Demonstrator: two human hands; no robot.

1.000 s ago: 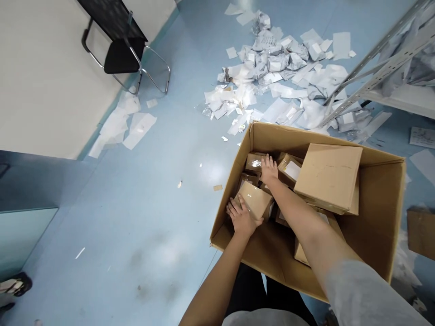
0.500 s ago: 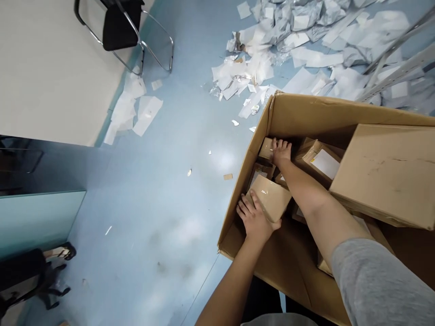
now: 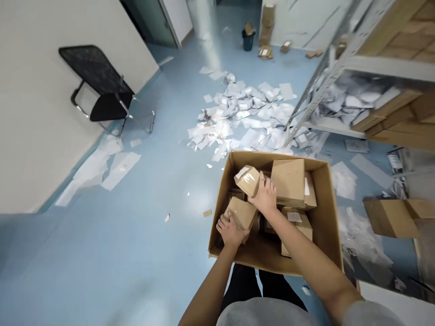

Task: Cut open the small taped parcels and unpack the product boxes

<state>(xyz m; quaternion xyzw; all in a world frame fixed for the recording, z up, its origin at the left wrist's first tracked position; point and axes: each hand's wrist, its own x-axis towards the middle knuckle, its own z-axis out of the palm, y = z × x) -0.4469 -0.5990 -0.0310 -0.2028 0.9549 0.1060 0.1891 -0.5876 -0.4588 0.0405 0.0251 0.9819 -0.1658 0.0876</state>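
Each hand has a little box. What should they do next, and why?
Probably lift both straight up and out. The right hand holds its taped box up near the rim of the big carton, and the left hand grips a plain box on top of the pile.

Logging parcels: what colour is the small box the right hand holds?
Small box: brown cardboard, white label; head view.
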